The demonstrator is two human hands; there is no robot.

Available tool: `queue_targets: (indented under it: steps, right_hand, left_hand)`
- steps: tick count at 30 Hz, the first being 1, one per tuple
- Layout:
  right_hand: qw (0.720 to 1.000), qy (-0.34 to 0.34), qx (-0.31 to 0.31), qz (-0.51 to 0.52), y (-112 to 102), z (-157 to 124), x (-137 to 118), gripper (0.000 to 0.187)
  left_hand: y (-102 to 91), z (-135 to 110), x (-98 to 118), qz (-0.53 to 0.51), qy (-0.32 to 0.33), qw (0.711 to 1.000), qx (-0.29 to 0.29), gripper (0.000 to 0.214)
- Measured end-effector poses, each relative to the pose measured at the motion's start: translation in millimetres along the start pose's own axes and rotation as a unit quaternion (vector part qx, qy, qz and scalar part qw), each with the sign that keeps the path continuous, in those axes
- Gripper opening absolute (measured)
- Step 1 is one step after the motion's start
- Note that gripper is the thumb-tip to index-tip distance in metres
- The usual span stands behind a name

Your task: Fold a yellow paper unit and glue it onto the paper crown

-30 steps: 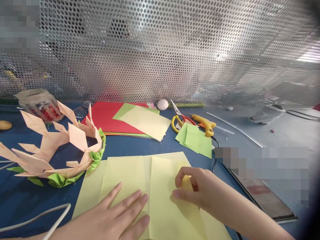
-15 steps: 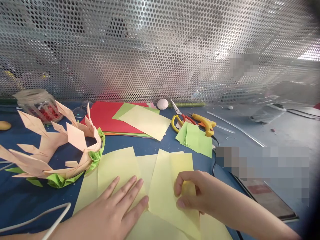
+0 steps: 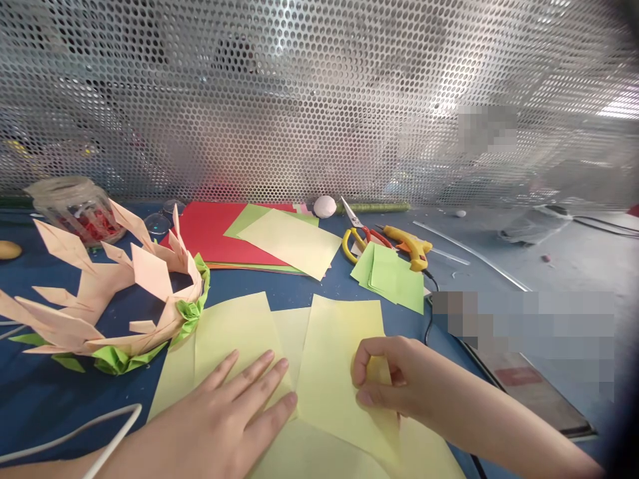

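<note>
My left hand [image 3: 234, 412] lies flat with fingers spread on a pale yellow paper sheet [image 3: 237, 326]. To its right, my right hand [image 3: 392, 376] pinches the right edge of another yellow paper sheet [image 3: 344, 352], thumb and forefinger curled over that side. The left edge of this sheet touches or nearly touches my left thumb. Beneath both lies a larger yellow sheet [image 3: 319, 449], partly hidden by my hands and the upper sheets.
At left stand a peach-coloured folded-paper ring [image 3: 104, 286] with green leaves and a glass jar [image 3: 74, 206]. Behind are red paper [image 3: 210, 233], scissors [image 3: 357, 233], a yellow glue gun [image 3: 412, 246] and green paper squares [image 3: 389, 276]. A perforated metal panel [image 3: 299, 100] closes the back.
The top edges of the yellow paper at my right hand, staggered before, now show as one straight edge. My right hand has shifted slightly right; my left hand stays nearly still.
</note>
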State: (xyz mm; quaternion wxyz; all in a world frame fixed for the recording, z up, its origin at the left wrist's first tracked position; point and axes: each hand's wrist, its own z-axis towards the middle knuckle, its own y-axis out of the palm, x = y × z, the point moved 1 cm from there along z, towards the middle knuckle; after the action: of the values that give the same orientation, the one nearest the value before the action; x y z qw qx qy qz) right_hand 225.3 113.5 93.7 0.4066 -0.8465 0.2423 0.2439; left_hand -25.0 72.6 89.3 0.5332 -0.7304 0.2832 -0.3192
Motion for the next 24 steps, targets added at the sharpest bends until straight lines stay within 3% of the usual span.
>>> queue_targets:
  steps: [4, 12, 17, 20, 21, 22, 24]
  right_hand:
    - [1.0, 0.002, -0.012, -0.006, -2, 1, 2, 0.014]
    - [0.999, -0.009, 0.008, -0.03, -4, 5, 9, 0.013]
    - [0.999, -0.017, 0.02, -0.044, -5, 6, 15, 0.01]
    - [0.998, -0.016, 0.031, -0.056, -9, 8, 18, 0.007]
    - [0.998, -0.017, 0.032, -0.058, -11, 7, 19, 0.006]
    - [0.998, -0.02, 0.03, -0.059, -14, 5, 19, 0.01]
    - [0.998, -0.028, 0.02, -0.061, -18, -2, 18, 0.037]
  left_hand:
    - [-4.0, 0, 4, 0.003, -0.006, 1.0, 0.029, 0.055]
    - [-19.5, 9, 14, 0.051, 0.0, 0.998, 0.022, 0.062]
    - [-10.6, 6, 10, 0.058, 0.018, 0.997, 0.038, 0.063]
    - [4.1, 5, 2, 0.055, 0.031, 0.993, 0.095, 0.052]
    - [9.6, 5, -1, 0.053, 0.033, 0.99, 0.13, 0.038]
    - [15.1, 6, -4, 0.051, 0.042, 0.984, 0.163, 0.028]
    - [26.5, 6, -8, 0.05, 0.058, 0.975, 0.209, 0.024]
